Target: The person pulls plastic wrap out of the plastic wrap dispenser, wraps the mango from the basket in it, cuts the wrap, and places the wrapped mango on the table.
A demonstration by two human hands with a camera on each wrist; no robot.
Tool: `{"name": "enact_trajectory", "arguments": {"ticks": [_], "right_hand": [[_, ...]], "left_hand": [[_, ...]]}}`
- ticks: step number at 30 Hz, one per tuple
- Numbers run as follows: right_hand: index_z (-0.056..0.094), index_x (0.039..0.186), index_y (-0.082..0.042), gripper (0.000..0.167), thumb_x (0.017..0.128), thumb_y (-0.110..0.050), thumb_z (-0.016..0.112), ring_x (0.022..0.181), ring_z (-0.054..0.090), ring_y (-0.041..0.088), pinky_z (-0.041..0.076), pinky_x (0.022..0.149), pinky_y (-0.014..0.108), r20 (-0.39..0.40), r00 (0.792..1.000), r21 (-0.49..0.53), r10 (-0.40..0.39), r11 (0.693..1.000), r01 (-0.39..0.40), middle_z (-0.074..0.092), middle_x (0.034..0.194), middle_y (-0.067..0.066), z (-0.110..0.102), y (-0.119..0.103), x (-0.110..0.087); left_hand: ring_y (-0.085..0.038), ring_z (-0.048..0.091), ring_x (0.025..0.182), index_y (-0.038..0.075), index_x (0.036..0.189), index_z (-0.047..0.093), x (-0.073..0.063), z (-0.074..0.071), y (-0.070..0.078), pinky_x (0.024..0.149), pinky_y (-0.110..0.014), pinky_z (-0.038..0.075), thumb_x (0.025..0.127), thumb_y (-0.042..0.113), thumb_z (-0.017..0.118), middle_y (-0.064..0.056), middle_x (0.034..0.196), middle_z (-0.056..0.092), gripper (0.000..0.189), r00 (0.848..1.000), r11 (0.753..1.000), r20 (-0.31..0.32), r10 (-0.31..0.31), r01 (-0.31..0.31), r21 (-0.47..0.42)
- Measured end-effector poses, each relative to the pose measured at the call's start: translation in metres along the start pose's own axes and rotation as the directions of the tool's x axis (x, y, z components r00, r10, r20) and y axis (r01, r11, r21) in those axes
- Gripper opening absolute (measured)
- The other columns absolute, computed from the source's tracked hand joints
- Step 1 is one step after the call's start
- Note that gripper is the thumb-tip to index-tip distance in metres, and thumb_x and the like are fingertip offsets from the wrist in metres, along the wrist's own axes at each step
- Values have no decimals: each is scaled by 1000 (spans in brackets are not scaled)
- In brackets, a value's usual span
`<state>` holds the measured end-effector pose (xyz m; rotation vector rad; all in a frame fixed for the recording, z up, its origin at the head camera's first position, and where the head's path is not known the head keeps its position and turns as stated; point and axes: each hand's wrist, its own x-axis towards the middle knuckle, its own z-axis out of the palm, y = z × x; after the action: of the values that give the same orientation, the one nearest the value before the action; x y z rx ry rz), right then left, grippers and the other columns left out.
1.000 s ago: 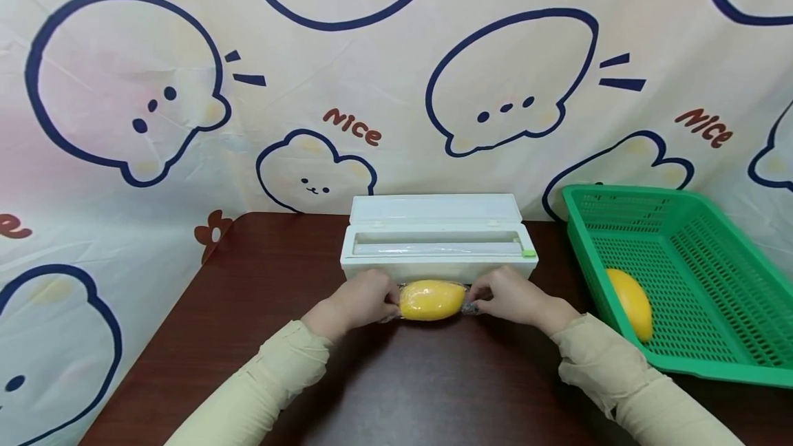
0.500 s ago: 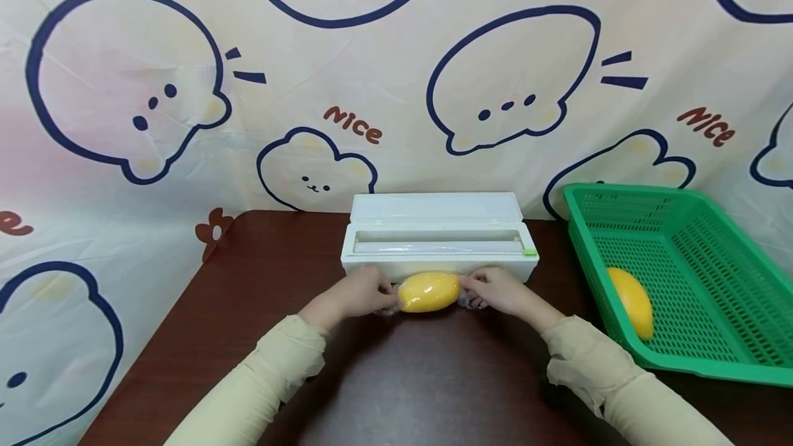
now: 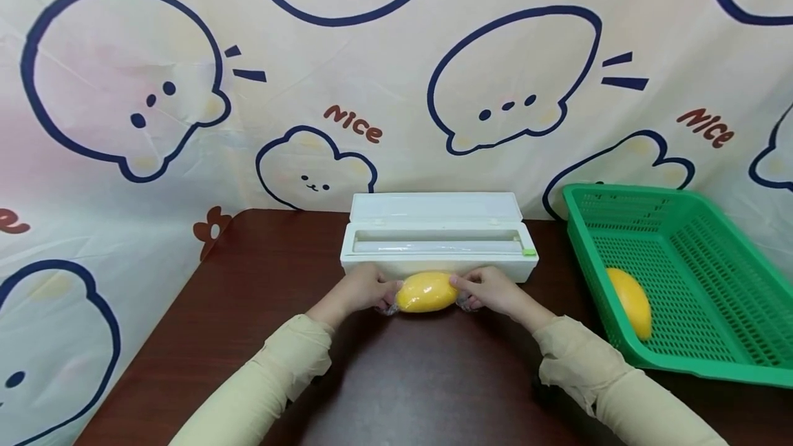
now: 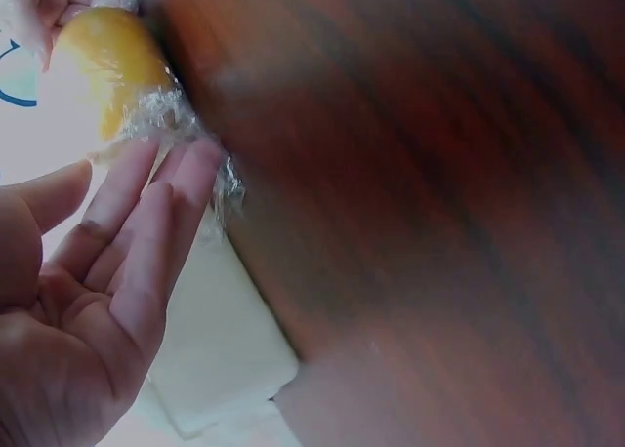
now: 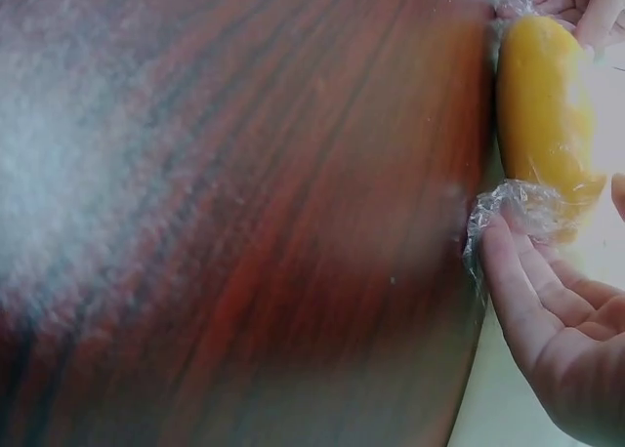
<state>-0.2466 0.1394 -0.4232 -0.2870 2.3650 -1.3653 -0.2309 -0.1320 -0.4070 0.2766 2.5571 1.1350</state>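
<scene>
A yellow mango in clear plastic wrap lies sideways between both hands, in front of the white cling film box. Crumpled wrap bunches at its left end, where the left hand presses with nearly straight fingers. In the left wrist view that thumb stands apart from the fingers. At the other end the right hand touches the gathered wrap with extended fingers; its thumb lies near the mango's top in the head view. The mango's underside is hidden.
The cling film box has its lid raised, a film roll inside and a green slider at the right. A green basket stands on the right with another mango in it. A patterned cloth hangs behind the dark wooden table.
The mango has shifted slightly up and left, toward the box. Both hands have gone from pinching the wrap's ends to pressing close against the mango's ends.
</scene>
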Motion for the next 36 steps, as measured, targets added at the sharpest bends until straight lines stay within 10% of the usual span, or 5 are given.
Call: {"name": "enact_trajectory", "arguments": {"ticks": [10, 15, 21, 30, 36], "right_hand": [[63, 114, 13, 41, 102, -26, 66, 81, 69, 17, 60, 76, 34, 8, 1000, 117, -8, 993, 7, 71, 90, 10, 1, 12, -5], [57, 118, 15, 43, 99, -21, 69, 86, 70, 19, 59, 81, 35, 2, 1000, 199, -2, 980, 2, 72, 95, 12, 1, 13, -8], [52, 123, 15, 45, 98, -17, 70, 94, 71, 24, 58, 85, 35, 9, 1000, 304, 10, 953, -12, 71, 104, 16, -3, 11, -9], [43, 132, 16, 46, 102, -14, 61, 104, 67, 19, 53, 98, 39, 110, 993, 496, 52, 863, -101, 63, 122, 20, -6, 4, -15], [34, 143, 18, 56, 105, -17, 56, 115, 61, 19, 45, 107, 41, 158, 987, 592, 34, 797, -122, 56, 132, 20, -1, 3, -16]], "left_hand": [[-12, 64, 69, -3, 76, 70, -2, 7, -6, 69, -30, 57, 100, 20, 69, -4, 73, 68, 33, 998, 973, -51, 32, -43, -225], [-12, 62, 68, -9, 84, 69, -3, 11, -3, 68, -27, 56, 98, 12, 69, -6, 75, 68, 25, 997, 919, -69, 36, -61, -389], [-12, 65, 73, -13, 98, 71, -2, 21, 2, 73, -27, 58, 96, 10, 71, -7, 85, 68, 23, 989, 845, -105, -102, 30, -534], [-12, 62, 79, -14, 116, 64, -9, 29, 10, 81, -27, 57, 96, 14, 69, -7, 93, 66, 35, 987, 692, -83, -137, 35, -721], [-14, 62, 87, -10, 120, 61, -9, 36, 19, 94, -41, 55, 101, 23, 65, -8, 103, 64, 39, 989, 683, -88, -120, 18, -730]]}}
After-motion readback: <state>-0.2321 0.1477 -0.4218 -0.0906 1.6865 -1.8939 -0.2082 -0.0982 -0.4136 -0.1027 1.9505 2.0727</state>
